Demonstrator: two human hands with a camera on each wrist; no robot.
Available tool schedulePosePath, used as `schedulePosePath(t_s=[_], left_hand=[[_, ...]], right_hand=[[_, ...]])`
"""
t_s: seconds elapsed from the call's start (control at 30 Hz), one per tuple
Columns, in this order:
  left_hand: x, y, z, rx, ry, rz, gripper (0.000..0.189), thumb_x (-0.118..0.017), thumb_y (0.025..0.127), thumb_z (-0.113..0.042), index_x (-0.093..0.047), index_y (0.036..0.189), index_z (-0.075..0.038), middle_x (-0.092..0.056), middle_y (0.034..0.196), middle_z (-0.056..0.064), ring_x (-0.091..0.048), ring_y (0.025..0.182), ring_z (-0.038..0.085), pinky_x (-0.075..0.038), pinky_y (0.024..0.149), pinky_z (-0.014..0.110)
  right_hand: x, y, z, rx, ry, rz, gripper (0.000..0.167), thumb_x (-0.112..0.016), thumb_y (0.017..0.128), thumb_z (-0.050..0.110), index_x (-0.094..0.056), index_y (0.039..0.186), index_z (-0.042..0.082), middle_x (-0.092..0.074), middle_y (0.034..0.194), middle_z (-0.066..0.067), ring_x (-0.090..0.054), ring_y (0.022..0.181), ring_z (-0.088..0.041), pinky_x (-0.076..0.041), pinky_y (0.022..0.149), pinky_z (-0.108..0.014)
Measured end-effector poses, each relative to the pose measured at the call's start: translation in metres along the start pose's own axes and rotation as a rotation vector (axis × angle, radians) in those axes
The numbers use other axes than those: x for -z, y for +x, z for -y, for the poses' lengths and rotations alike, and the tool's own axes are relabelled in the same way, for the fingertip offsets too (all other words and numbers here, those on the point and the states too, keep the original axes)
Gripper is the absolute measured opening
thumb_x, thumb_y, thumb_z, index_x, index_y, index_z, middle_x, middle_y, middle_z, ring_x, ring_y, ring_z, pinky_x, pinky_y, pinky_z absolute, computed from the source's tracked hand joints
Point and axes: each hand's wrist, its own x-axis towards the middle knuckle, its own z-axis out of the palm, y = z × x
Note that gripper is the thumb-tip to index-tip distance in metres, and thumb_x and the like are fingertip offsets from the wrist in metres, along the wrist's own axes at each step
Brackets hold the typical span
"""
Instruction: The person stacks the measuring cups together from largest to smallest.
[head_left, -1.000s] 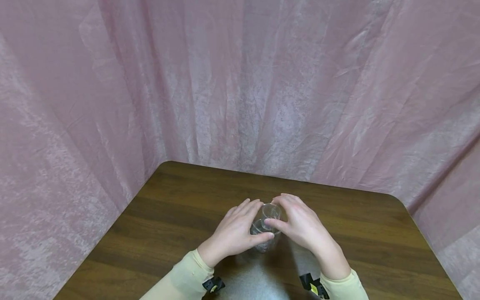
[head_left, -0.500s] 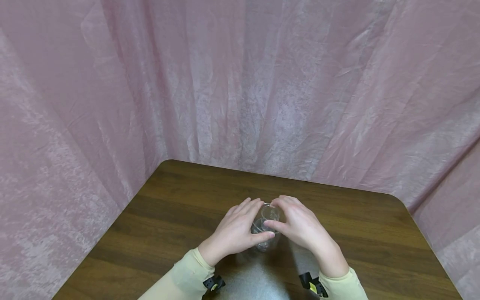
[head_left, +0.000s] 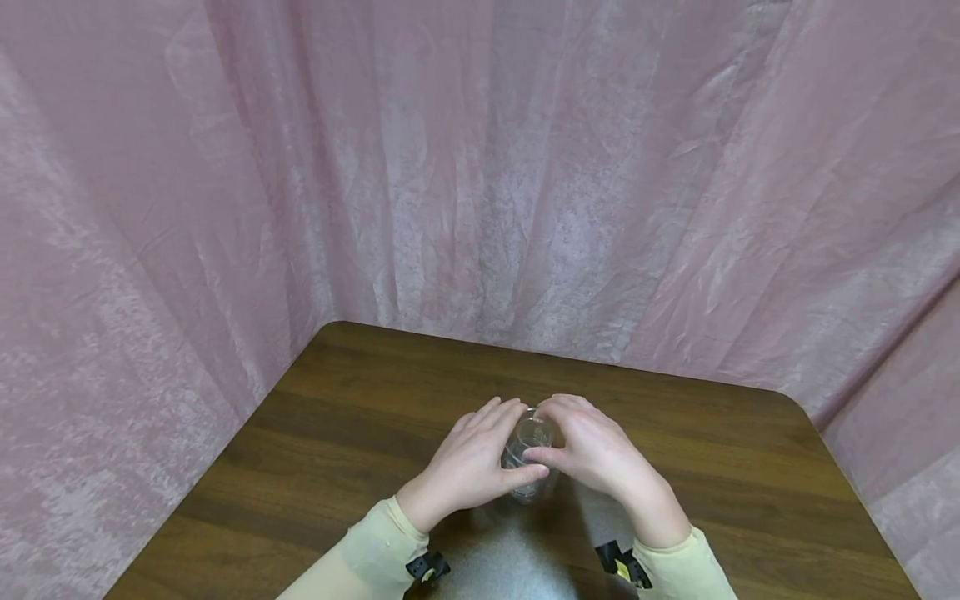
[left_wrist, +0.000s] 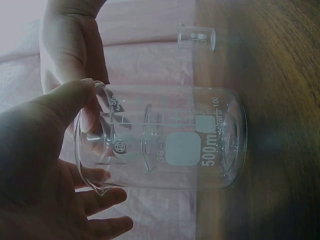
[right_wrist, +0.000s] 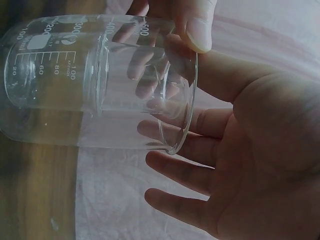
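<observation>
A clear glass beaker marked 500 ml (left_wrist: 182,149) stands upright on the table, between my hands. My left hand (head_left: 472,462) grips it near the rim, thumb on the near side and fingers spread round the far side. Inside, seen through the glass, sits a smaller beaker (right_wrist: 47,85) with graduations up to 100. At the mouth, my right hand (head_left: 600,454) pinches a small glass beaker (head_left: 536,428) between thumb and fingers. Its lower part overlaps with the other glass, so where its base ends is hard to tell.
A further small beaker (left_wrist: 197,38) stands on the table beyond the hands in the left wrist view. The brown wooden table (head_left: 390,375) has rounded far corners. Pink curtains (head_left: 450,208) hang behind and at both sides.
My right hand and the small beaker it holds have shifted slightly left and lower, deeper over the large beaker's mouth. The left hand stays where it was.
</observation>
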Motion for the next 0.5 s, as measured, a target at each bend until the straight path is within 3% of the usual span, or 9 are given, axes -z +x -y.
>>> schedulePosePath(t_s=[0.5], left_hand=[[0.000, -0.001, 0.000, 0.008, -0.003, 0.012, 0.094, -0.063, 0.101, -0.076, -0.044, 0.169, -0.014, -0.045, 0.173, 0.005, -0.036, 0.162, 0.034, -0.035, 0.125, 0.065]], right_hand=[[0.001, 0.011, 0.003, 0.039, -0.060, 0.068, 0.045, -0.099, 0.083, 0.031, -0.079, 0.116, 0.009, -0.073, 0.131, -0.009, -0.064, 0.133, -0.033, -0.055, 0.106, -0.054]])
